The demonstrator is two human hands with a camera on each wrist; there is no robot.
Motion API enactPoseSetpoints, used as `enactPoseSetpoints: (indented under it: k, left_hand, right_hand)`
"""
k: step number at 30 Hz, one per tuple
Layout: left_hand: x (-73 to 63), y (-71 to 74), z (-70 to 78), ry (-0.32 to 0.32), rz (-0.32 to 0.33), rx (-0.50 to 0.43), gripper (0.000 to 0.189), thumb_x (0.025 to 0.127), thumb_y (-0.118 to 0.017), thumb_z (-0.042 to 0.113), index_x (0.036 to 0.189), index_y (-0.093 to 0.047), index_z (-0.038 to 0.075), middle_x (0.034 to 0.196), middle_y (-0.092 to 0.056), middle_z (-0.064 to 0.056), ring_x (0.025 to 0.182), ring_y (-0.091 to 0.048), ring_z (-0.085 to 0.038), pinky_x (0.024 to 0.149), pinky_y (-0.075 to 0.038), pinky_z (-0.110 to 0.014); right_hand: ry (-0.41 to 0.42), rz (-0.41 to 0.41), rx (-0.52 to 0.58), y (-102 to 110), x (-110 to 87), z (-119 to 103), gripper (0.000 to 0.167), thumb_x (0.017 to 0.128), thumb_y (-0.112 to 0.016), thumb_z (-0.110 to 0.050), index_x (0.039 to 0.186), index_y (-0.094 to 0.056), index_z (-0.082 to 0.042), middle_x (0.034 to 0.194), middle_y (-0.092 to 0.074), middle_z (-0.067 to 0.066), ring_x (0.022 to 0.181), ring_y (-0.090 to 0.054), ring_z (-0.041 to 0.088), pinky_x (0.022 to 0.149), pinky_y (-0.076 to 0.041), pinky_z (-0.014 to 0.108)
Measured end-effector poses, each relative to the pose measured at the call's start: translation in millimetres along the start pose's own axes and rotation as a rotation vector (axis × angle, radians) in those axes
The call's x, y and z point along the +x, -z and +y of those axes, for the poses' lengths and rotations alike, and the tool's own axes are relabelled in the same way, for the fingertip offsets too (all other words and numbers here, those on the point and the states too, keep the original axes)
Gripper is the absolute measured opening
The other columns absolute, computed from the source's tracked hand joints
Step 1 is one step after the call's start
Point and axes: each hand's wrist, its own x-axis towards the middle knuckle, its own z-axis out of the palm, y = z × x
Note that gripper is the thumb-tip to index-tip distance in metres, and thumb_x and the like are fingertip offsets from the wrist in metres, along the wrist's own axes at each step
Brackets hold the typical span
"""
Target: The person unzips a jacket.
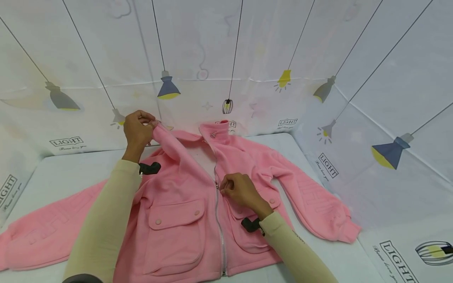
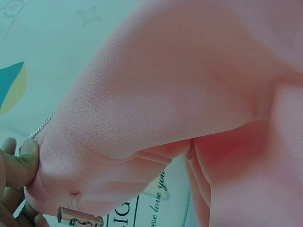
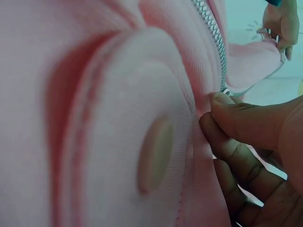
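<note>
A pink jacket (image 1: 177, 188) lies spread out, front up, its sleeves stretched to both sides. Its metal zipper (image 1: 220, 228) is closed in the lower part and parted above the slider (image 1: 217, 186). At the upper left, my left hand (image 1: 139, 127) grips the top corner of the collar and holds that front edge raised; the left wrist view shows the thumb (image 2: 26, 161) on the pink fabric. My right hand (image 1: 242, 190) pinches at the slider, thumb and forefinger together on the zipper pull, which the fingers mostly hide. In the right wrist view a snapped pocket flap (image 3: 137, 118) stands close by.
The jacket rests on a white-covered table (image 1: 70, 169). Behind and to the right rise white cloth walls (image 1: 198, 47) printed with hanging lamps. A large flap pocket (image 1: 175, 239) is on the left front, and the sleeve (image 1: 311, 204) extends right.
</note>
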Motion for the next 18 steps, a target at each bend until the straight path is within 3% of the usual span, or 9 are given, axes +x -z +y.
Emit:
enactPoseSetpoints:
  k: [18]
  left_hand:
    - [1.3,4.4,-0.8,-0.003,0.018,0.015,0.015,0.101,-0.068,0.014,0.11,-0.075,0.004,0.115,-0.079,-0.017,0.102,-0.069,-0.02,0.074,-0.05,-0.018]
  right_hand:
    - [0.007,-0.033,-0.02,2.2,-10.1,-0.9,0.014,0.086,-0.081,-0.009,0.082,-0.077,-0.022,0.069,-0.07,-0.01,0.065,-0.063,0.001,0.063,-0.051,0.024]
